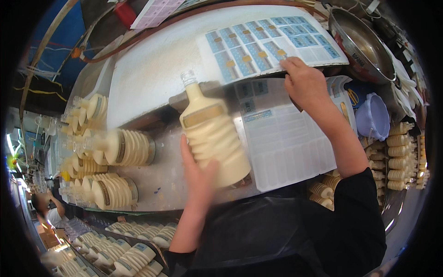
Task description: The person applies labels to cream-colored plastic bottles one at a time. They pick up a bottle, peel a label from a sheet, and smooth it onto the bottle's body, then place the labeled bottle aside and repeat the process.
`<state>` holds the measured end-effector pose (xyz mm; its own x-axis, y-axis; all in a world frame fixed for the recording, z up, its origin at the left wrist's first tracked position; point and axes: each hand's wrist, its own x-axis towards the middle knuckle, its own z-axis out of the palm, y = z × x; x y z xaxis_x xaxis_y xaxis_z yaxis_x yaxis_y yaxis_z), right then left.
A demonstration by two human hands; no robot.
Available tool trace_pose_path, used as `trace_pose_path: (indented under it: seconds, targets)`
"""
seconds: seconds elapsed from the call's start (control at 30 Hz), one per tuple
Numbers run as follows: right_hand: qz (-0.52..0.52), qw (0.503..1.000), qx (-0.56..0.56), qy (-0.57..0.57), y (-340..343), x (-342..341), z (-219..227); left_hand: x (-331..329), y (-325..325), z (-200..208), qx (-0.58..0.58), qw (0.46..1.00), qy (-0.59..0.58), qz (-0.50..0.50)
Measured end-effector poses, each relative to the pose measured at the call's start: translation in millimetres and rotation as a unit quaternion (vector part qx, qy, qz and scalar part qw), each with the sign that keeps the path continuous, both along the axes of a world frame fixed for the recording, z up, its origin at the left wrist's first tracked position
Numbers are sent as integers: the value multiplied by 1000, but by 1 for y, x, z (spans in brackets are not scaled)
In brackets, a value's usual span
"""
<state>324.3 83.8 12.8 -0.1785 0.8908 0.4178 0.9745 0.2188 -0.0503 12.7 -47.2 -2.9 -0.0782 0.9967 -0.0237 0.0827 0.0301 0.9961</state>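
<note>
My left hand, slightly blurred, is closed around the lower side of a cream-coloured glass bottle. The bottle has wavy ridges, a gold band below its shoulder and a clear bare neck; it leans with the neck away from me. To the right, my right hand is closed, thumb and fingertips pinching the near end of a blue and gold label. That label sits askew among rows of similar labels on a backing sheet, which lies on a white sloped board. Whether the label is fully off the sheet I cannot tell.
Several similar bottles lie on the metal table at left. A mostly peeled backing sheet hangs over the table at right. Beyond are a metal pan, a lilac bucket and more bottles below. Another person is far left.
</note>
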Motion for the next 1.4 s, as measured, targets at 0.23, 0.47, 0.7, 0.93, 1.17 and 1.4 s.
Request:
trace_pose_path:
  seconds: [0.23,0.47,0.7,0.93,1.17,1.4]
  targets:
    - [94,986,116,-68,-1,24,-2,-5,-22,-18,25,997,75,6]
    - [220,915,-119,317,-76,-65,45,-18,-38,-27,27,995,94,-8]
    - [485,866,110,-43,-121,-103,21,-21,-39,-21,21,982,-177,-60]
    - [491,857,153,-30,-113,-90,0,-7,-32,-29,0,996,-85,8]
    - [402,910,66,83,-128,-66,-35,-5,-32,-38,31,995,-92,16]
    - [90,787,-342,505,-147,-107,-28,-10,-37,-48,62,978,-197,-6]
